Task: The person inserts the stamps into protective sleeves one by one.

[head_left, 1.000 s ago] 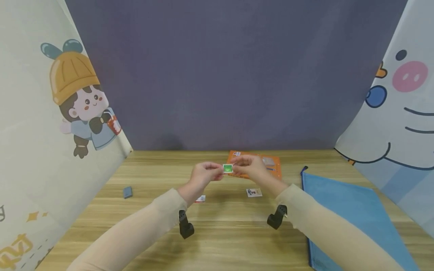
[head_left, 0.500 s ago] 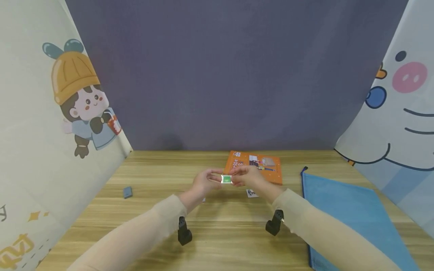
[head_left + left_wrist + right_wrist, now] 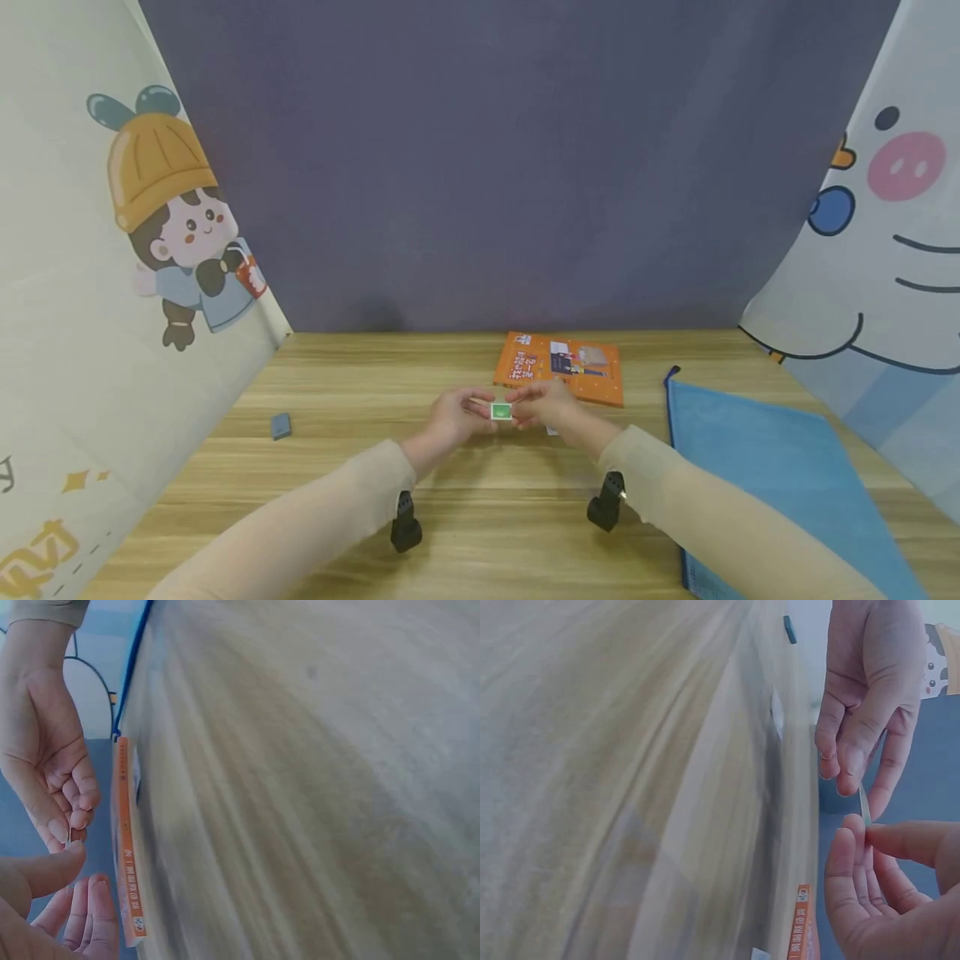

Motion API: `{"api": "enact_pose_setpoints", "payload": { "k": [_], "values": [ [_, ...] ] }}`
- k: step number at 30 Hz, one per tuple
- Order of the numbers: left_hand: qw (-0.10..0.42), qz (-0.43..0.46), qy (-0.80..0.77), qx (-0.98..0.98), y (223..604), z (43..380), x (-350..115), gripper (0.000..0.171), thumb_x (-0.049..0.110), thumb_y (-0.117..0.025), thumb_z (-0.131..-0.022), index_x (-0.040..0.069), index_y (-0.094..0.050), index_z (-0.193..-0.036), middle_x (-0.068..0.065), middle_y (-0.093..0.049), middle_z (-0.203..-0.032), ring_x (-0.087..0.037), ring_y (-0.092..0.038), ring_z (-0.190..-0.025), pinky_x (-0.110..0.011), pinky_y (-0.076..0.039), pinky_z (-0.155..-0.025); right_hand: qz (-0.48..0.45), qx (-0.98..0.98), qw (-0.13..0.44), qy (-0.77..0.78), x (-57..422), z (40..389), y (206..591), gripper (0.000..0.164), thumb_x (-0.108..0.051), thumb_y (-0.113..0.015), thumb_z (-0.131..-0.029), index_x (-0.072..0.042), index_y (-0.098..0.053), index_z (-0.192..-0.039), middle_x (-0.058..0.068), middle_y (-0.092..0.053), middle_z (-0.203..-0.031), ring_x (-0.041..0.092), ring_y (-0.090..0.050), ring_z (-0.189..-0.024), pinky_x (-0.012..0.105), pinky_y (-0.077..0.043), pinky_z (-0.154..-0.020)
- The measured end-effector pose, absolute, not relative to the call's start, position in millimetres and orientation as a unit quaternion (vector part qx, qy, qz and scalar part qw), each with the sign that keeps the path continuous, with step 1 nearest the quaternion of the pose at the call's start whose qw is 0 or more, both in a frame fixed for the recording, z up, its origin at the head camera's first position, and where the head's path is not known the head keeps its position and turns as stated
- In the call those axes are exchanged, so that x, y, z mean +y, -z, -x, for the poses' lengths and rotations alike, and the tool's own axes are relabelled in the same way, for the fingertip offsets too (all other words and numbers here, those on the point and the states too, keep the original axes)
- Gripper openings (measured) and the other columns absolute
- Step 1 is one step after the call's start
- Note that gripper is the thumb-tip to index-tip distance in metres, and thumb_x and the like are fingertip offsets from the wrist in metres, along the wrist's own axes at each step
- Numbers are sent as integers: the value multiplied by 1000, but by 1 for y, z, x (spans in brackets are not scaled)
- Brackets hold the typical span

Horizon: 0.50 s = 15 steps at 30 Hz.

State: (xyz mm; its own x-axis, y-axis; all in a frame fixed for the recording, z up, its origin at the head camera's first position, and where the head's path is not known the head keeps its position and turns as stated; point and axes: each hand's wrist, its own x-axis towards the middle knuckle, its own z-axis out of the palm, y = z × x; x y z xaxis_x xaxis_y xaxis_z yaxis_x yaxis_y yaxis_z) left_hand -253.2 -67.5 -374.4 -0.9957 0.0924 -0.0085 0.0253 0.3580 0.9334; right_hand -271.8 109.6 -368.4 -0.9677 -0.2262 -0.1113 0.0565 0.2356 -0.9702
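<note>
Between both hands, above the middle of the table, is a small green card [image 3: 501, 412] with a white border, its face turned to the head camera. The left hand [image 3: 456, 415] pinches its left edge between thumb and fingers. From the other side the right hand [image 3: 551, 410] pinches the right edge. Seen edge-on in the right wrist view, the card [image 3: 865, 804] is a thin strip between the fingertips. A white picture card [image 3: 552, 432] on the table is mostly hidden behind the right hand. Another card [image 3: 778, 712] lies under the left hand.
An orange book [image 3: 600, 385] lies flat just beyond the hands. A large blue zip pouch [image 3: 757, 467] covers the table's right side. At the left sits a small blue-grey block [image 3: 281, 427]. A dark curtain [image 3: 510, 167] hangs behind the wooden table [image 3: 510, 533].
Both hands have come down and nearer the body with the green card between them. The orange book's cover shows more fully, while the cards on the table have become more hidden behind the hands.
</note>
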Motion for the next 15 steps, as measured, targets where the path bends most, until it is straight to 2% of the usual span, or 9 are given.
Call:
{"api": "enact_pose_setpoints", "payload": {
  "k": [5,11,15],
  "values": [
    [27,-57,-550,833,380,252,-69,40,-10,-77,-71,0,-67,-108,-16,-72,-90,-13,-65,-72,-26,-59,-68,60,778,128,612,110,271,373,26,8,-64,-83,10,-63,-109,16,-69,-88,16,-66,-69,33,-62,-73],
    [34,-69,-539,838,386,251,-71,37,-11,-75,-72,-3,-66,-108,-18,-70,-89,-18,-66,-73,-30,-61,-70,61,779,133,610,106,270,379,29,10,-65,-80,12,-63,-109,17,-69,-87,16,-64,-66,29,-61,-69],
    [38,-72,-520,851,390,250,-72,38,-11,-76,-71,-5,-66,-107,-18,-70,-87,-19,-65,-72,-27,-59,-66,49,797,128,589,105,272,384,27,8,-68,-80,11,-64,-106,16,-69,-87,16,-63,-67,28,-60,-67]
  ]
}}
